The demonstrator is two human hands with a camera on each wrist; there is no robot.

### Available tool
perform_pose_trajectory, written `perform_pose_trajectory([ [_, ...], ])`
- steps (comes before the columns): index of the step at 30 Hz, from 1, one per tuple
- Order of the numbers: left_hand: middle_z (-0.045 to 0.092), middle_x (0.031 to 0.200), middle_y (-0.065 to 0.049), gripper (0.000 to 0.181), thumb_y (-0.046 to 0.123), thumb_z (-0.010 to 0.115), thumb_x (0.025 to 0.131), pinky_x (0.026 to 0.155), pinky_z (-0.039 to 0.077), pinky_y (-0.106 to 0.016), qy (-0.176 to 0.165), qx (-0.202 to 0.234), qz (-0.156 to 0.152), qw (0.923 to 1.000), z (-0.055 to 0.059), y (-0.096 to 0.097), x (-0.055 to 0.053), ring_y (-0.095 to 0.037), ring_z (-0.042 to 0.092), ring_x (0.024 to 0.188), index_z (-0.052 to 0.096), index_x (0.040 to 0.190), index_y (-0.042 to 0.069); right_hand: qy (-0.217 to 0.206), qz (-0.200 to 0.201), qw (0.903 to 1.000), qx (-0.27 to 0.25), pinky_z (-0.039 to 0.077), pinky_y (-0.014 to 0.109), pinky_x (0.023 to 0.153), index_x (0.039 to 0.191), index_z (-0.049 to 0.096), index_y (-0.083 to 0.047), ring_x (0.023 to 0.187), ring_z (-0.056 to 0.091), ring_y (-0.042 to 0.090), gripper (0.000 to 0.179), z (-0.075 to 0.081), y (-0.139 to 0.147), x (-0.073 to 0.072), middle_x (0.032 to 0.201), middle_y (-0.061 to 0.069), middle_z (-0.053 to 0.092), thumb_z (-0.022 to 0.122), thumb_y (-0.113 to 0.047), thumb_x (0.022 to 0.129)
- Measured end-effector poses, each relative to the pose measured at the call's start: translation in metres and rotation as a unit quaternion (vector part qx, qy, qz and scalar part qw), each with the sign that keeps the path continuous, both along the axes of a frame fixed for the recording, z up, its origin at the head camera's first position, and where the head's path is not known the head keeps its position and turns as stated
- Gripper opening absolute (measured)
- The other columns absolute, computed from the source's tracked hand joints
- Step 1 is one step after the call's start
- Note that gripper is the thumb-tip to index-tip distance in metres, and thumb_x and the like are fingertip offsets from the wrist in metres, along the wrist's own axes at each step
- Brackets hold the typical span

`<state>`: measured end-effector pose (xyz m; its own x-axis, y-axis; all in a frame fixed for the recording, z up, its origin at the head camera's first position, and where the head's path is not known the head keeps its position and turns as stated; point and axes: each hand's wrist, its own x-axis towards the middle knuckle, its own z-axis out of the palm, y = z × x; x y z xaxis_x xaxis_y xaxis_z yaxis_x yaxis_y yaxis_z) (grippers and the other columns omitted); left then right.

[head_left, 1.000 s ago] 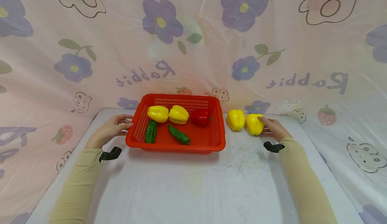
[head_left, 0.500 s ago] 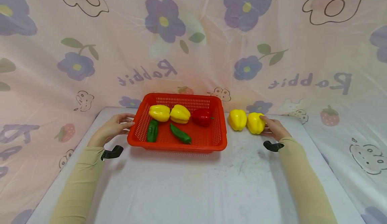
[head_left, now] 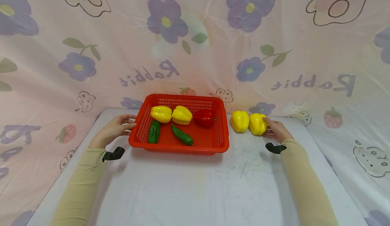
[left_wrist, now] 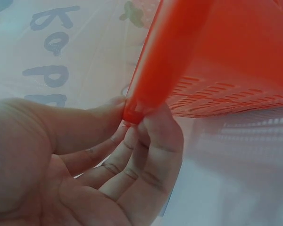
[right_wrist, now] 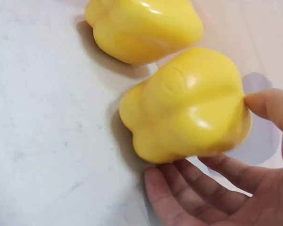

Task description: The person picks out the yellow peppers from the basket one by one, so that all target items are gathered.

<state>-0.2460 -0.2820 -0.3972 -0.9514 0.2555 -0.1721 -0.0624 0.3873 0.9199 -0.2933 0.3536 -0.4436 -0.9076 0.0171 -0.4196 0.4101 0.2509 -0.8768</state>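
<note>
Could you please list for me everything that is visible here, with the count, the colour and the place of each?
Basket: 1, red, back of table
Yellow peppers inside: 2, yellow, basket's rear left and centre
Red pepper: 1, red, basket's right side
Green peppers: 2, green, basket's front
Yellow peppers outside: 2, yellow, right of basket
Table: 1, white, below
Printed cloth: count unclear, pale pink, behind table
Wrist pieces: 2, black, one per wrist
Sleeves: 2, beige, forearms
Left hand: 1, bare, pinching basket's left rim
Right hand: 1, bare, holding rightmost yellow pepper
</note>
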Motion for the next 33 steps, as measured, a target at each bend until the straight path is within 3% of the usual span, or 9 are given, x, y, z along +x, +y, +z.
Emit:
perform_pose_trajectory([
  [15, 0.049, 0.116, -0.027, 0.048, 0.012, 0.054, 0.099, 0.077, 0.056, -0.035, 0.005, -0.001, -0.006, 1.0, 0.001, 0.001, 0.002, -0.023, 0.063, 0.091, 0.035, 0.137, -0.009, 0.027, 0.008, 0.9995, -0.012, 0.034, 0.047, 0.105, 0.149, 0.012, 0.006, 0.132, 0.034, 0.043, 0.078, 0.011, 0.013, 0.012, 0.147, 0.032, 0.024, 0.04, -0.048, 0.1],
  [27, 0.05, 0.116, -0.026, 0.049, 0.014, 0.054, 0.099, 0.078, 0.055, -0.035, 0.005, -0.002, -0.008, 1.0, 0.003, 0.002, 0.003, -0.021, 0.062, 0.09, 0.034, 0.138, -0.009, 0.087, -0.02, 0.9958, -0.018, 0.034, 0.045, 0.105, 0.15, 0.014, 0.003, 0.134, 0.03, 0.041, 0.08, 0.047, 0.017, 0.013, 0.15, 0.027, 0.023, 0.04, -0.052, 0.098],
  [33, 0.049, 0.117, -0.026, 0.05, 0.013, 0.054, 0.098, 0.079, 0.055, -0.035, 0.005, -0.001, -0.007, 1.0, 0.004, 0.002, 0.003, -0.021, 0.061, 0.09, 0.034, 0.138, -0.01, 0.103, -0.01, 0.9942, -0.029, 0.031, 0.045, 0.107, 0.15, 0.014, 0.002, 0.134, 0.03, 0.041, 0.074, 0.059, 0.01, 0.014, 0.15, 0.028, 0.023, 0.037, -0.048, 0.101],
])
